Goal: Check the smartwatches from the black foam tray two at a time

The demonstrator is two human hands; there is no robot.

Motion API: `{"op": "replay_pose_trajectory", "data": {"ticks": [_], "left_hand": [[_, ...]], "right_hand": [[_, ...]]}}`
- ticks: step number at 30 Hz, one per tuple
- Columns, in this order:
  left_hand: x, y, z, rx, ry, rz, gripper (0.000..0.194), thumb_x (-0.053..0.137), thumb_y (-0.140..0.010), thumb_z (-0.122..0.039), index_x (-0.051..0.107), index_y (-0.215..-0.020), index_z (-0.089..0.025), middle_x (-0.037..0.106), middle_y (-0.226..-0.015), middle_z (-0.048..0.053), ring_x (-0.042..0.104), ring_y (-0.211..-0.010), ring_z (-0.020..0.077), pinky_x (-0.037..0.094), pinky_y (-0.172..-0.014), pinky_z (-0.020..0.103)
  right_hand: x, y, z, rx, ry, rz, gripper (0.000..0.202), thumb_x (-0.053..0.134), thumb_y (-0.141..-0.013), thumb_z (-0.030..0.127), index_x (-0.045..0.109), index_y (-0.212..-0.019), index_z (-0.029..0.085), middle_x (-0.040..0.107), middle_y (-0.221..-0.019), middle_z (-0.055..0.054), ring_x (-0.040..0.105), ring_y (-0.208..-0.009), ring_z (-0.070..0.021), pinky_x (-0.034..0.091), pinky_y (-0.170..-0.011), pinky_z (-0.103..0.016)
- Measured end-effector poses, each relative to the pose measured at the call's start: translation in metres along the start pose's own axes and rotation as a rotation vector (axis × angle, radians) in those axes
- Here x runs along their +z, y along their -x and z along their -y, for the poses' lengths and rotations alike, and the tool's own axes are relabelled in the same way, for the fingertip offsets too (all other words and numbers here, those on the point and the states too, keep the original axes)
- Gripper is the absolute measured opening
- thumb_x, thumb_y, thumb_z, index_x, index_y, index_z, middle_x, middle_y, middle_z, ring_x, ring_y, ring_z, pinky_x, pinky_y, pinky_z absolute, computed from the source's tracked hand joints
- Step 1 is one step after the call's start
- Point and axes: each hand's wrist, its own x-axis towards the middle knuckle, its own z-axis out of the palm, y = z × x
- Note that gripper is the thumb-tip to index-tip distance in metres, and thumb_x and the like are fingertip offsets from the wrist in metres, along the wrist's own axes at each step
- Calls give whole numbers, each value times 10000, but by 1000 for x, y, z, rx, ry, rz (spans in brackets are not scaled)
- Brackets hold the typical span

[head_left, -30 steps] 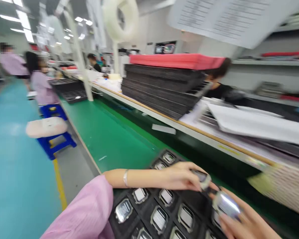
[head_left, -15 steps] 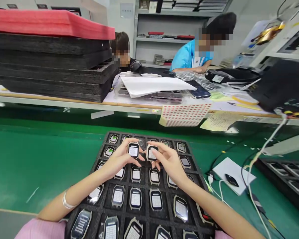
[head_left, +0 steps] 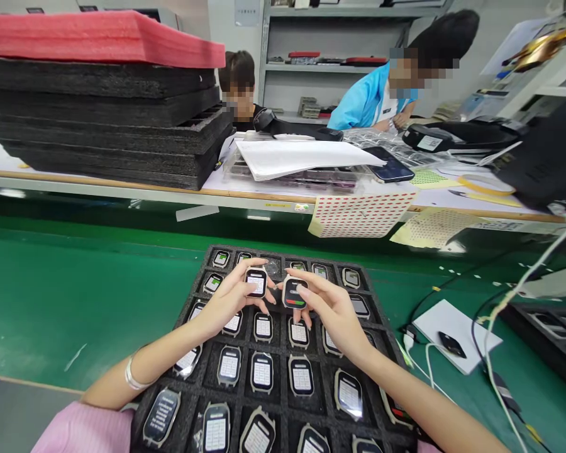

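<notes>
Side by side above a black foam tray [head_left: 382, 327] of small rectangular smartwatch bodies on the green bench [head_left: 75, 296], the left hand [head_left: 226, 301] grips one white-screened watch body [head_left: 256, 281] while the right hand [head_left: 332, 311] pinches another dark-screened watch body [head_left: 293, 292].

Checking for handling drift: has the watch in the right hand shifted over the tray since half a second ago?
No; the watch in the right hand hangs over the same second tray row.

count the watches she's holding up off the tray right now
2: one watch in the left hand, one watch in the right hand, side by side above the tray.
</notes>
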Motion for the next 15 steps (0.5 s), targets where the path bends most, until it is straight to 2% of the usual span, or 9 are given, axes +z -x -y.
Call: {"op": "replay_pose_trajectory", "data": {"ticks": [4, 8, 11, 13, 15], "left_hand": [[1, 7, -3, -27, 20, 24, 483, 485, -775, -112, 435, -1249, -194, 584, -988, 73, 597, -850, 193, 526, -700, 341], [-3, 10, 0, -17, 9, 53, 515, 481, -767, -89, 432, -1265, -209, 583, -997, 69, 593, -858, 190, 526, -706, 335], [-4, 13, 1, -10, 10, 67, 487, 489, -805, -109, 422, -1276, -217, 579, -990, 65, 595, -841, 182, 528, -702, 325], [-5, 15, -1, -4, 5, 79, 449, 495, -845, -146, 417, -1281, -220, 579, -984, 65, 599, -830, 178, 529, -699, 318], [-4, 16, -2, 1, -6, 86, 415, 499, -878, -195, 416, -1283, -223, 583, -960, 65, 603, -819, 176, 530, -686, 306]], "right_hand": [[0, 0, 0, 24, -6, 11, 331, 657, -826, 332, 640, -1133, 208, 611, -680, -5, 596, -465, -134, 401, -355, -209], [1, 1, 2, 35, 17, 7, 295, 679, -813, 319, 660, -1087, 208, 596, -642, 5, 563, -425, -114, 385, -343, -197], [4, 11, 20, 23, -44, 96, 374, 693, -802, 303, 617, -1161, 229, 670, -808, -49, 585, -488, -132, 436, -378, -219], [7, 24, 41, 4, -102, 212, 480, 717, -782, 285, 564, -1237, 284, 671, -1002, -85, 620, -563, -158, 492, -429, -256], [12, 44, 66, -3, -134, 298, 573, 741, -757, 275, 521, -1280, 354, 648, -1104, -83, 641, -608, -178, 528, -483, -289]]}}
